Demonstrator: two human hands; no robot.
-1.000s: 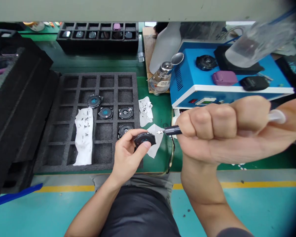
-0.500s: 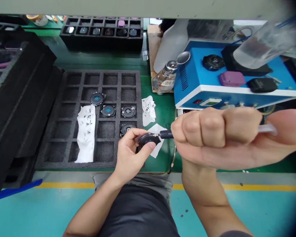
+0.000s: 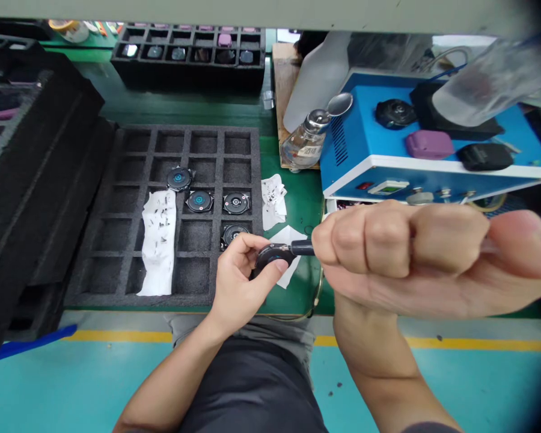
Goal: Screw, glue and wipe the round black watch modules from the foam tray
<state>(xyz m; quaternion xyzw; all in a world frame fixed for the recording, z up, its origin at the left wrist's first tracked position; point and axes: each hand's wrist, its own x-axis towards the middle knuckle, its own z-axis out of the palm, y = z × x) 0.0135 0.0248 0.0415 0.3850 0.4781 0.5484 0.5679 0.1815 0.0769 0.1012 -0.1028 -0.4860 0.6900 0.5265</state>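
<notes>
Between the thumb and fingers of my left hand [image 3: 243,276] is a round black watch body [image 3: 274,256], held tilted at the tray's right edge. My right hand [image 3: 401,258] is wrapped round a dark-tipped tool [image 3: 303,247], and the tool's thin end touches the rim of the watch body. Most of the tool is hidden in the fist. More round watch bodies, such as one with a blue centre [image 3: 200,201], lie in the grey foam tray [image 3: 255,168]. A strip of white paper with black bits [image 3: 158,243] lies across the tray.
At the right stands a blue machine [image 3: 356,120] with a purple case [image 3: 429,144] on top. A glass bottle [image 3: 305,144] is beside it. Stacked black foam trays [image 3: 49,150] rise at the left; another foam tray [image 3: 189,72] sits at the back. Crumpled paper [image 3: 274,201] lies mid-table.
The view has shifted slightly. The thumb of my right hand has moved a little, covering the pale end of the tool. The tool stays against the watch body.
</notes>
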